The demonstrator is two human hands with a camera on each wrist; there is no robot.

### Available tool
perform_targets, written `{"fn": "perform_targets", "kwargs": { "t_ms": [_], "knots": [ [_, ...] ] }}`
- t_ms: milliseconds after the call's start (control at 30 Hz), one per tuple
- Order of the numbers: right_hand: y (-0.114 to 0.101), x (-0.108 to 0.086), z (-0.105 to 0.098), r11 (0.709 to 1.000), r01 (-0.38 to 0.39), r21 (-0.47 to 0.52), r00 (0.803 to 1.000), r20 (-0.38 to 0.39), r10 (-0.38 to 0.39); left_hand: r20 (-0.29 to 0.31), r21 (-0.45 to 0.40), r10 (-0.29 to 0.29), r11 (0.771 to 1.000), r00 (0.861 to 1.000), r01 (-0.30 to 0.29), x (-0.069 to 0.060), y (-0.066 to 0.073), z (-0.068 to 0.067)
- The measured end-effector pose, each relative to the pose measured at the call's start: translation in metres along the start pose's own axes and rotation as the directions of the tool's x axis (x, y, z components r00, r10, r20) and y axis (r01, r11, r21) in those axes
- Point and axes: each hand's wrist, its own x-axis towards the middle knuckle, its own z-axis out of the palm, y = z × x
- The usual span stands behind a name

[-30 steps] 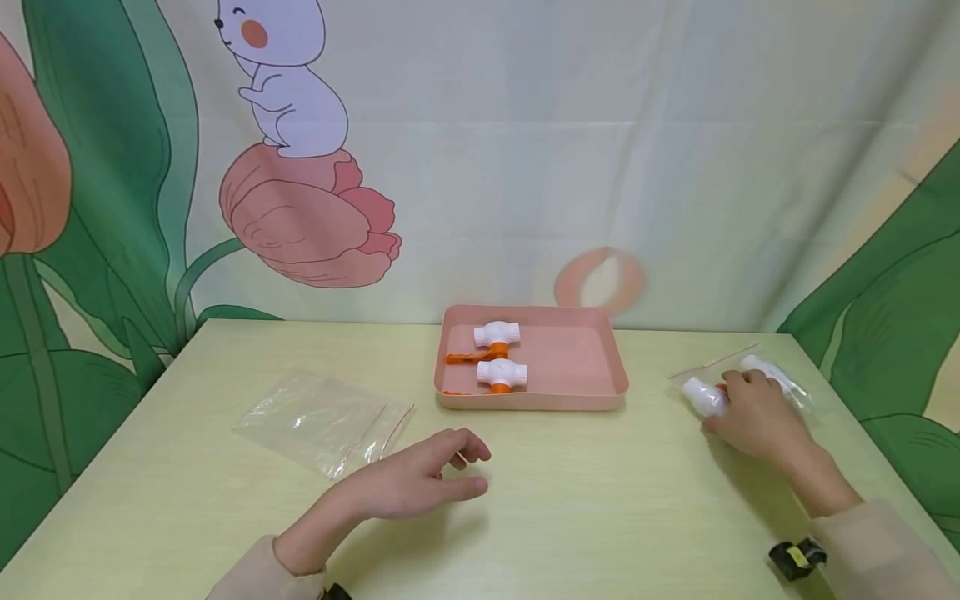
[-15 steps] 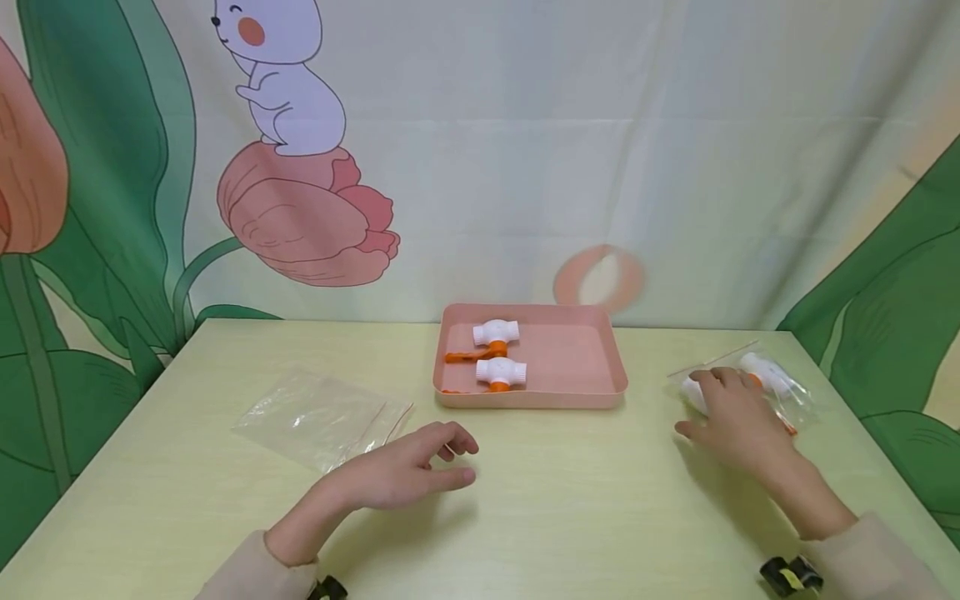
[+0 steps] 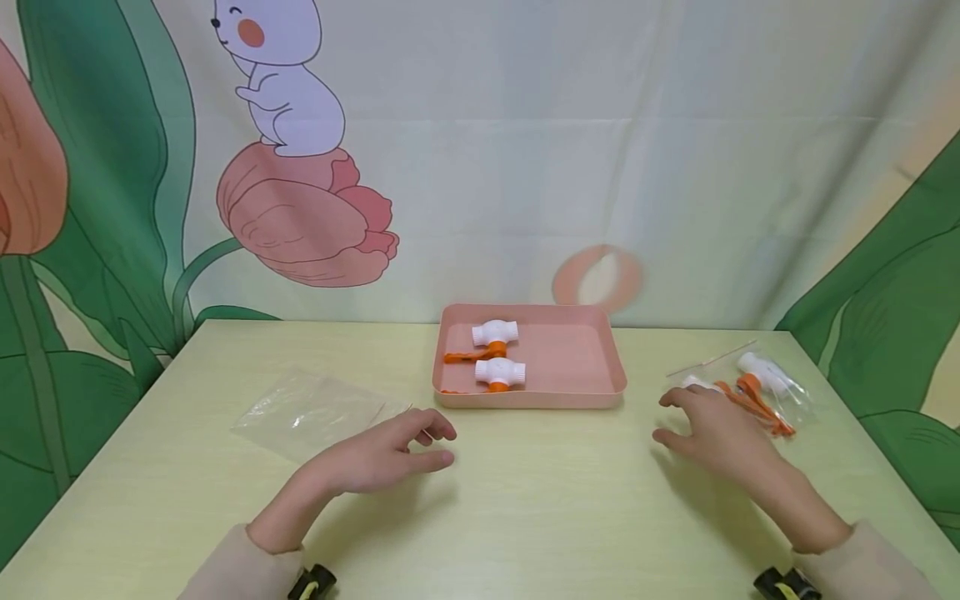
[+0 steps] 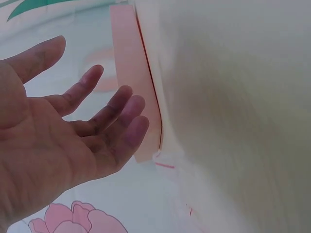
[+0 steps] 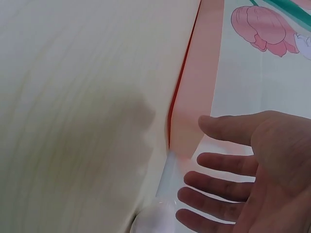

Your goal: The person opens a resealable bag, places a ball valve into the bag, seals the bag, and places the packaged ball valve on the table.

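My left hand [image 3: 375, 457] is held above the table with loosely bent fingers and nothing in them. A flat transparent zip bag [image 3: 296, 417] lies beyond it, partly covered. In the left wrist view the palm of the left hand [image 4: 73, 136] shows bare. My right hand [image 3: 720, 437] hovers in front of a second zip bag [image 3: 801, 404], fingers spread and holding nothing. That bag contains white ball valves [image 3: 763, 371] with orange handles; one is partly hidden by the hand. In the right wrist view, the right hand [image 5: 262, 179] is likewise bare.
A pink tray [image 3: 528, 401] stands at the table's back edge. On its left side lie two white ball valves, a rear one [image 3: 495, 333] and a front one [image 3: 500, 372], with orange handles. A printed curtain [image 3: 487, 167] hangs behind the table [image 3: 540, 517].
My right hand has come off the bag of ball valves and drawn back toward the left and nearer, uncovering the orange handles. The left hand has drifted left and slightly up.
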Motion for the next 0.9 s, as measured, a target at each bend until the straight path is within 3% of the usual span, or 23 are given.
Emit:
{"fn": "perform_targets", "kwargs": {
  "t_ms": [233,433,633,900],
  "knots": [
    [-0.001,0.0,0.003,0.998,0.05,0.034,0.998,0.042,-0.052,-0.036,0.013,-0.036,0.999,0.999,0.036,0.0,-0.004,-0.008],
    [-0.002,-0.001,0.006,0.991,0.112,0.068,0.99,0.077,-0.117,-0.087,0.079,-0.021,0.996,0.996,0.028,-0.001,-0.008,-0.014],
    [-0.006,-0.003,0.006,0.99,0.12,0.078,0.986,0.106,-0.128,-0.128,0.131,-0.062,0.988,0.99,0.079,-0.003,-0.01,-0.019],
    [-0.007,-0.004,0.008,0.985,0.148,0.083,0.984,0.088,-0.156,-0.149,0.181,-0.11,0.974,0.983,0.137,-0.002,-0.015,-0.025]
  ]
}}
